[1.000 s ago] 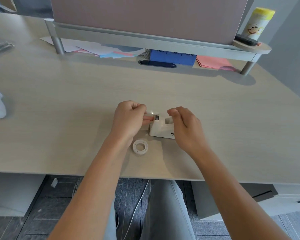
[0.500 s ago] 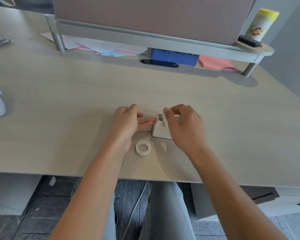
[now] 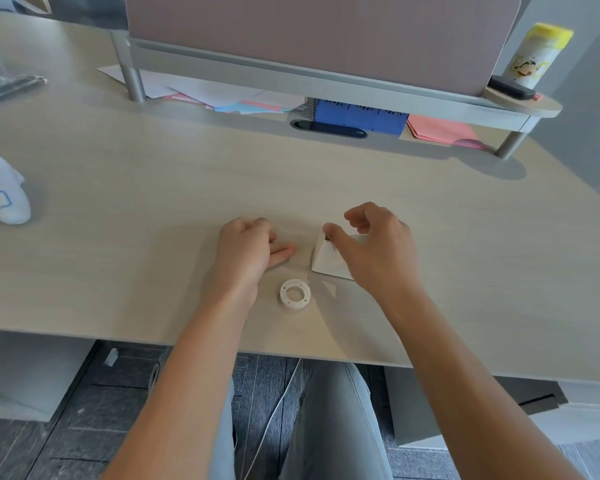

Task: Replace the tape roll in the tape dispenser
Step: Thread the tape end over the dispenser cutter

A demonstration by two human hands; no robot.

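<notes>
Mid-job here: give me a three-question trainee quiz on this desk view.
1. True or false: the white ring is lying flat on the desk.
2. Which hand is over the tape dispenser: A) left hand, B) right hand?
3. Fill in: the ring lies nearer the desk's ____ edge than the dispenser does.

Key: 1 true; 2 B; 3 front.

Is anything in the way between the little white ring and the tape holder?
Mostly not. The white ring lies flat on the desk, apart from the dispenser. But the right hand covers the dispenser's top, so it would have to move first.
</notes>
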